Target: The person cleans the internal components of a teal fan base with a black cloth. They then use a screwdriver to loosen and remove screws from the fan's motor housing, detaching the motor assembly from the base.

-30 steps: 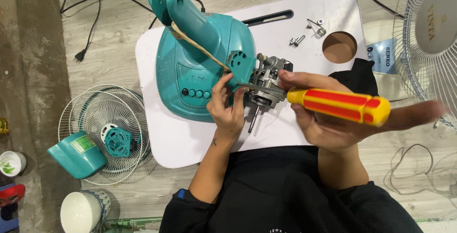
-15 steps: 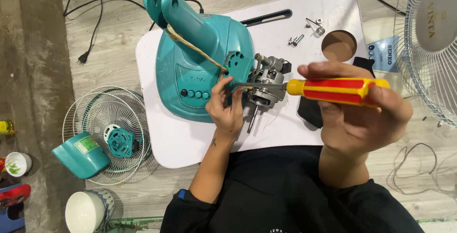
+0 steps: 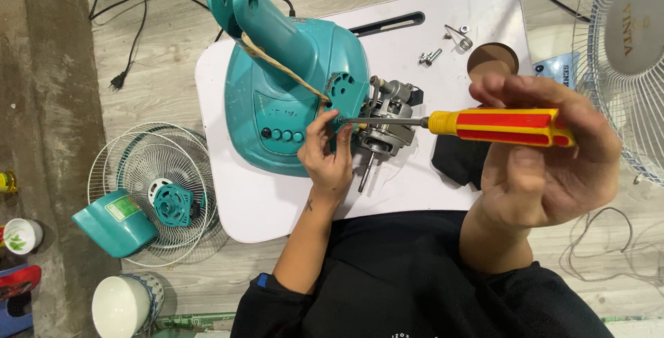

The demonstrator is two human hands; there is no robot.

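The right hand (image 3: 546, 165) is clenched around the red-and-yellow handle of a screwdriver (image 3: 498, 126), held level above the right half of the white counter (image 3: 429, 179), with its steel shaft running left so the tip meets the joint between the teal fan base (image 3: 290, 96) and the bare metal motor (image 3: 387, 120). The left hand (image 3: 328, 158) comes up from the near edge of the counter; its grip pinches the base's edge right at the screwdriver tip, fingers (image 3: 325, 120) touching the teal plastic just beside the motor. The fan base lies on its side across the left half of the counter, its neck pointing toward the far left corner, a row of dark buttons facing up and a tan cord draped along it. The motor's shaft sticks out toward the near edge. A few loose screws (image 3: 430, 56) and a small spring (image 3: 458, 34) lie near the far right corner, close to a round hole (image 3: 492, 61) in the counter, and a black slot handle (image 3: 387, 23) runs along the far edge. A black cloth (image 3: 456, 162) lies under the right hand. On the floor to the left sit a wire fan guard (image 3: 138, 165) with a teal cover (image 3: 114, 222) on it; another guard (image 3: 622, 54) stands off the right edge
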